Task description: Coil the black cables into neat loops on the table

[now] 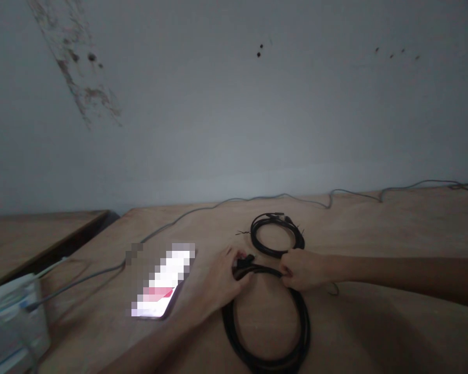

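A black cable (304,322) lies coiled in a loop on the table in front of me. My left hand (228,275) is closed around the coil's upper left side, near a black connector (245,261) that pokes out between thumb and fingers. On the upper right side of the same loop, my right hand (298,270) is closed on the cable, its fingertips partly hidden. Just beyond it rests a second coiled black cable (254,236), with thin twist-tie ends sticking out at its sides.
Left of my hands lies a phone (156,301) with a lit, blurred screen. A white box-like device (15,322) with cords stands at the lower left. A thin grey cable (195,210) runs along the wooden table (393,239) near the wall. A dark gap separates another tabletop at left.
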`<state>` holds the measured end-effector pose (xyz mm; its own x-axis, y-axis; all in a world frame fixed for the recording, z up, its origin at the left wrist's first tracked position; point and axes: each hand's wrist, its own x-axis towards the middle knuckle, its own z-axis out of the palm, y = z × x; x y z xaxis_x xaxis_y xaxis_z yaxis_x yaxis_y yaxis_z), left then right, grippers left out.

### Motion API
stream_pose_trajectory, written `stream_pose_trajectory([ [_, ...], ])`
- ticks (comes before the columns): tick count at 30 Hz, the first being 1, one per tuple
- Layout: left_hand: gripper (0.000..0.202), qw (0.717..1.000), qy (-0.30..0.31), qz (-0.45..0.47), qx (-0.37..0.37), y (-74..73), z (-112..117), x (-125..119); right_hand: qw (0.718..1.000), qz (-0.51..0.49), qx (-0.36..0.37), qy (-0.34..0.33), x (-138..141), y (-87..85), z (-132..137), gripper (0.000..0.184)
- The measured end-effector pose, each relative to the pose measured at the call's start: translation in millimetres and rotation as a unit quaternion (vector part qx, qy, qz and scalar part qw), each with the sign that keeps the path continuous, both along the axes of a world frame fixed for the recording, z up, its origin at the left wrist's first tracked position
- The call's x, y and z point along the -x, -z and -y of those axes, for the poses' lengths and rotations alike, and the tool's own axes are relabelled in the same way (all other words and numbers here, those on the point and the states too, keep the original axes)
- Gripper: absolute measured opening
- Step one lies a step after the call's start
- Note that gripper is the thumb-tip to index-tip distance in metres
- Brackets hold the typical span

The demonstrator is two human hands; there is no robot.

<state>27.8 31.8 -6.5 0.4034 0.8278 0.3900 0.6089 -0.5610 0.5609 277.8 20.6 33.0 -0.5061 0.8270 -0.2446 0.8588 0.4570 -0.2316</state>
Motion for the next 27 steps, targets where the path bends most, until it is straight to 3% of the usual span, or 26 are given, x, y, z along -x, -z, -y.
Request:
stream_pose_trajectory([
  [4,0.044,0.998,-0.03,-0.046,-0.004,-4.1,13.5,17.2,1.0,0.002,-0.011,0.003,2.1,5.8,0.1,0.023],
  [9,0.043,0.994,-0.003,-0.104,-0.012,-9.2,25.9,27.0,0.999,-0.005,-0.022,-0.028,4.2,4.2,2.8,0.023],
  [18,0.048,0.995,0.022,-0.094,-0.024,-3.1,24.9,28.8,0.998,0.047,-0.045,-0.013,5.9,-13.3,10.1,0.025],
  [27,0.043,0.995,0.025,-0.097,-0.008,-10.5,27.1,27.3,0.996,0.019,-0.073,-0.051,1.2,-0.7,8.1,0.028],
])
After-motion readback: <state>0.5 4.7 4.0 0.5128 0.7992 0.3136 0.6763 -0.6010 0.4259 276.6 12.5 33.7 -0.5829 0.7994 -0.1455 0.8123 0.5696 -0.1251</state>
